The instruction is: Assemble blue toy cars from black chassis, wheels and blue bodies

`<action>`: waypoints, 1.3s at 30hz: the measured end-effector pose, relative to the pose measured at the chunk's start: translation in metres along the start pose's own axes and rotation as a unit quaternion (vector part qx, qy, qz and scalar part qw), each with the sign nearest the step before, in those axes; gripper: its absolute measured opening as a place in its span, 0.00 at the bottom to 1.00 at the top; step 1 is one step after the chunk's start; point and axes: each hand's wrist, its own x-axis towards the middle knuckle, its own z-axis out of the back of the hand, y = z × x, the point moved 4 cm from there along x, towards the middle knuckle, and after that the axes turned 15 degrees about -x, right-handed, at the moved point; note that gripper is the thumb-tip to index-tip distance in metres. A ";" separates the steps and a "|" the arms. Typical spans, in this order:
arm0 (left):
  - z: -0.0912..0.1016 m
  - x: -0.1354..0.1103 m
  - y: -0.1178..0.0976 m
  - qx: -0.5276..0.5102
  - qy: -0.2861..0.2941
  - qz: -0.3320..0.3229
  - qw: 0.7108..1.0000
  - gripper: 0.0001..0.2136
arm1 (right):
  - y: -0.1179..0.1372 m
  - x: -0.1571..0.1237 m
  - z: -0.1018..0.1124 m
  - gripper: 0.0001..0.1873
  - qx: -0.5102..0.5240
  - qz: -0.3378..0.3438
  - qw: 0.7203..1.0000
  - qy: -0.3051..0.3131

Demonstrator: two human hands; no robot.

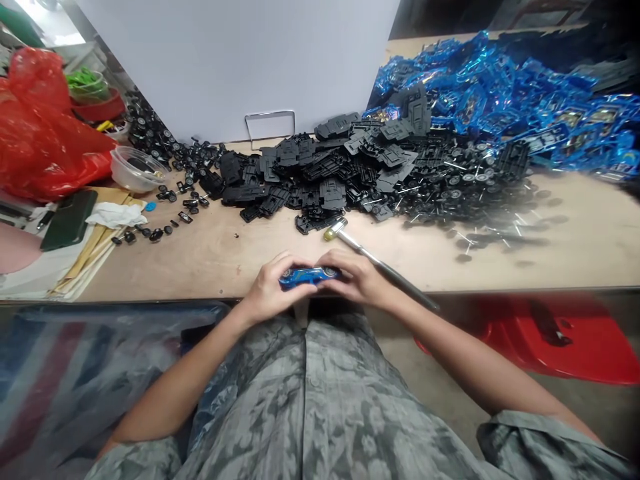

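Note:
A blue toy car (309, 277) with wheels on it is held between my two hands at the front edge of the table. My left hand (271, 285) grips its left end, fingers over the top and thumb underneath. Its right end sits in my right hand (356, 277), pinched the same way. Just beyond my right hand lies a hammer (373, 259) with a yellowish head and a dark handle that sticks out past the table edge. Behind the hands is a heap of black plastic car bases (320, 173).
Loose wheel axles (460, 183) lie to the right, below a big pile of blue car shells (490, 87). More wheels (155, 233) are scattered left, near a clear plastic tub (137, 170), a red bag (45, 133) and a phone (70, 220). A white board (240, 60) stands behind.

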 end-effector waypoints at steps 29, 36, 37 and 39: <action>-0.002 -0.002 0.007 -0.111 -0.063 0.104 0.986 0.10 | 0.004 0.007 0.002 0.15 0.049 0.008 0.998 0.036; -0.005 -0.004 0.009 -0.135 -0.101 0.057 0.984 0.10 | 0.006 0.002 -0.003 0.13 0.053 -0.007 0.998 0.015; -0.005 -0.004 0.009 -0.134 -0.100 0.050 0.985 0.10 | 0.005 0.002 -0.004 0.13 0.051 -0.005 0.999 0.008; -0.005 -0.004 0.009 -0.130 -0.097 0.040 0.986 0.09 | 0.005 0.000 -0.007 0.13 0.049 0.002 0.999 -0.012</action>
